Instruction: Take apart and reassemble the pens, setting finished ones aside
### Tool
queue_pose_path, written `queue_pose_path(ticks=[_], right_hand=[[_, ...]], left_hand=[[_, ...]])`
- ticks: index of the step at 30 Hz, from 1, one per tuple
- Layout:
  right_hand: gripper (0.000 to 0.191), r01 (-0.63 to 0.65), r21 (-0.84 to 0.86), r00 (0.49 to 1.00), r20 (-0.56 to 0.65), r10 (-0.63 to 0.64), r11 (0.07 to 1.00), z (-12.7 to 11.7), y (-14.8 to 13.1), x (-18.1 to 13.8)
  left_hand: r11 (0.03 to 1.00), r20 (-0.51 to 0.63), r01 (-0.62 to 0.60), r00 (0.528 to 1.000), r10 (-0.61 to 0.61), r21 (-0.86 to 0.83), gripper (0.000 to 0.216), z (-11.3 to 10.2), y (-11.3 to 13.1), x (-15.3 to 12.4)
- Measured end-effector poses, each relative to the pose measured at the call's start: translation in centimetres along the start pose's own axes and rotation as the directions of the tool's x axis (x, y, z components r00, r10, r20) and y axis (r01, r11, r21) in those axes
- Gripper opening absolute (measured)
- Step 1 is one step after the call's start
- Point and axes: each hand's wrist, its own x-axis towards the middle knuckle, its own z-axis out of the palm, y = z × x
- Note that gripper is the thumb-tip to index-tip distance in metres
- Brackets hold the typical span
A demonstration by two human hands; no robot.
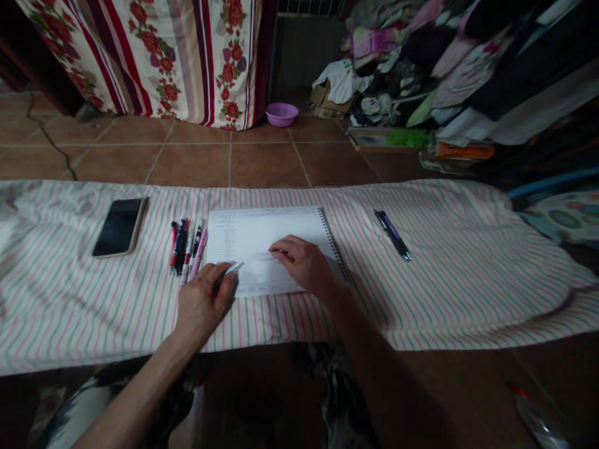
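Note:
My left hand (204,294) is closed around a pale pen (233,268), whose light end points up and right over the left part of a spiral notebook (262,227). Above the notebook's middle, my right hand (304,259) pinches a small thin piece (274,251), too blurred to name. Just beyond my left hand lies a row of several pens (187,246) in red, blue, black, white and pink. The notebook lies open at a white page, its wire binding on the right side.
A phone (120,227) lies at the left on the striped cloth (444,280). To the right are dark pens (393,235), side by side. Beyond the table's far edge are a purple basin (281,115), a floral curtain (187,56) and piled clothes (379,43).

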Motion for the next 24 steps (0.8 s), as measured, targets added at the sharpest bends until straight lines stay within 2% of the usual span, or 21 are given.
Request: queue_pose_path(ticks=[9,17,24], right_hand=[[0.011,-0.056,-0.024,0.998,-0.023,0.056,0.998,-1.0,0.7,-0.4],[0.013,0.008,0.008,0.999,0.043,-0.008,1.000,0.2,-0.5,-0.5],[0.012,0.025,0.013,0.999,0.032,-0.025,1.000,0.8,-1.3,-0.2]], left_hand=[[0.999,0.005,-0.030,1.000,0.030,0.022,0.027,0.3,0.3,0.3],[0.999,0.026,-0.044,0.999,0.043,0.021,0.025,0.6,0.4,0.1],[0.998,0.029,-0.051,0.998,0.050,0.031,0.025,0.6,0.3,0.1]])
